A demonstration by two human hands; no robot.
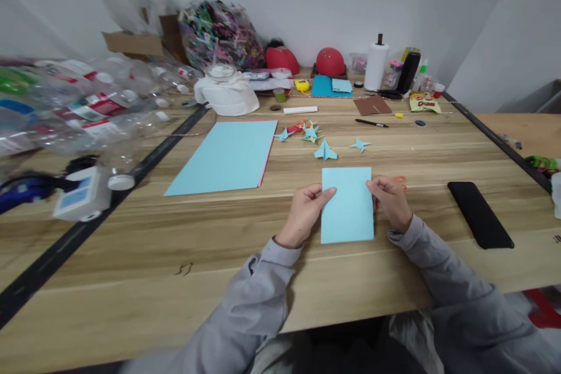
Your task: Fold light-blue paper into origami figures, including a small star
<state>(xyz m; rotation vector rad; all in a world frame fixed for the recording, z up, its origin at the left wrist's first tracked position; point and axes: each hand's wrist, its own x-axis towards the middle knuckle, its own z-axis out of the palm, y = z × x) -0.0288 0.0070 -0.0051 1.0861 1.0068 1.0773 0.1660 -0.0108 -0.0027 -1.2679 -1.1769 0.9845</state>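
Observation:
A rectangular sheet of light blue paper is held up between my two hands above the wooden table. My left hand pinches its left edge, thumb on the front face. On the opposite edge, my right hand grips it the same way near the upper corner. Orange scissor handles show partly behind my right hand. Just beyond the sheet sit a folded blue paper plane and a smaller blue folded figure. More folded paper pieces in blue, red and yellow-green lie in a cluster behind.
A stack of large blue sheets lies to the left, with clear plastic bottles beyond. On the right is a black phone-like slab. Farther back are a black pen, a yellow tape measure and a white roll.

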